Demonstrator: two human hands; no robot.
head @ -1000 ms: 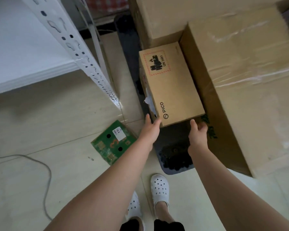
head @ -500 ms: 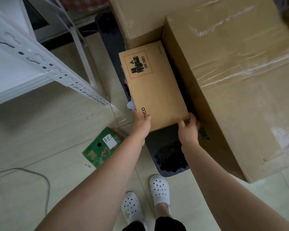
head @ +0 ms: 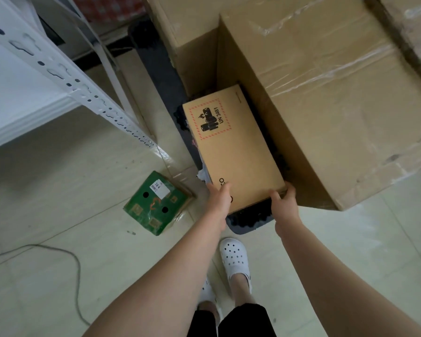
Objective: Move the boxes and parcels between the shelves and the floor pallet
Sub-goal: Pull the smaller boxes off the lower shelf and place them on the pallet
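Since half a second ago the UN 3481 carton point(head: 233, 147) has slid toward you: its far end, which met the back carton point(head: 180, 27), now stands apart from it, with dark pallet showing between.

Nearest you, your left grip point(head: 219, 198) is clamped on the carton's near left corner and your right grip point(head: 283, 203) on its near right corner. The carton therefore stretches away ahead of both grips, its long side just beside the large taped carton point(head: 338, 105) on your right. It hangs over the black pallet point(head: 248, 220); I cannot tell whether its base has lifted clear.

I judge this move barely begun: the carton is taken hold of but not carried to the white shelf point(head: 22, 93) on your left. A green box point(head: 156, 203) lies on the floor beside the pallet, and both big cartons wait farther back.
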